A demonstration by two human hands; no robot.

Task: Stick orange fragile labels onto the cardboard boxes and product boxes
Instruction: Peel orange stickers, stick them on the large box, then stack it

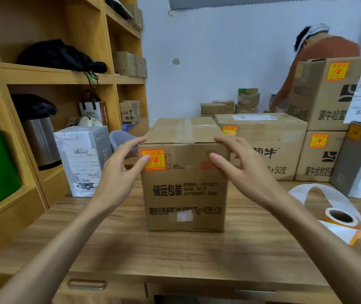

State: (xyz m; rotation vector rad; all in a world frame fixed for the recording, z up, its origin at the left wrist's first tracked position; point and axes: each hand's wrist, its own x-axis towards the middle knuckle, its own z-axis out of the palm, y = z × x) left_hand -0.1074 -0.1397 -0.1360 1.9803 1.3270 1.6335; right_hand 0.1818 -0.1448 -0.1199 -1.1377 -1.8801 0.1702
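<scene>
Both grips are spread, not clamped. The left hand (pixel 120 170) rests its fingertips on the top left corner of the cardboard box (pixel 184 194), and its thumb touches the left edge of the orange label (pixel 156 161) stuck on the front face, high on the left. The right hand (pixel 238 165) mirrors it at the top right corner, with fingers over the top edge and thumb against the front. Neither hand pinches anything.

The box stands upright in the middle of the table (pixel 175 249), squarely between the two hands, its front face toward the person. With its label on, this box looks done.

The roll of labels (pixel 340 218) lies on the table well to the right, nearer the right hand, its loose backing strip curling behind it. A grey product box (pixel 83 159) stands to the left, nearer the left hand, with no orange label visible. Behind and to the right are stacked cartons (pixel 269 137) already labelled.
</scene>
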